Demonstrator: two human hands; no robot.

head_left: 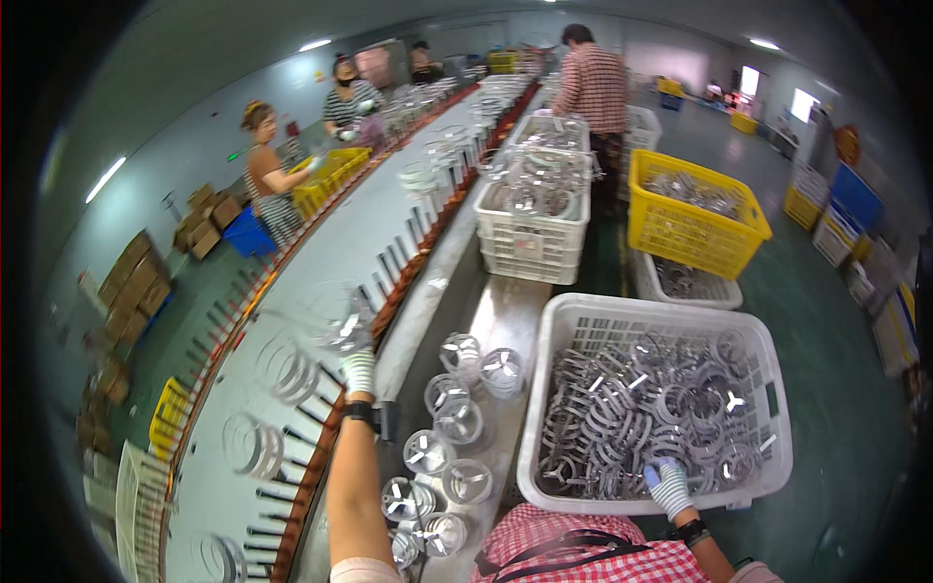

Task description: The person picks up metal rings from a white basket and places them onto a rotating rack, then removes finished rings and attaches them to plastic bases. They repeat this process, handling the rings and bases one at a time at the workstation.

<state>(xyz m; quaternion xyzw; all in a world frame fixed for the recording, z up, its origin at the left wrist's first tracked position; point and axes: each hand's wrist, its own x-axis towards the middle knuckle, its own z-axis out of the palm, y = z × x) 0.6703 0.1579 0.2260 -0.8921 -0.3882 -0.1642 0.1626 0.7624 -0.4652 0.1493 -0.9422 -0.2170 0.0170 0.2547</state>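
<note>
A person's gloved left hand is over a pale conveyor, its blurred fingers apparently closed around a clear round plastic part, near a row of dark pegs. The gloved right hand dips into a white crate, fingers touching heaped clear plastic pieces; whether they grip one, I cannot tell. Between both hands' fingers, clear cups cluster on a metal ledge; any lettering on the stacked crate beyond is too small to read.
</note>
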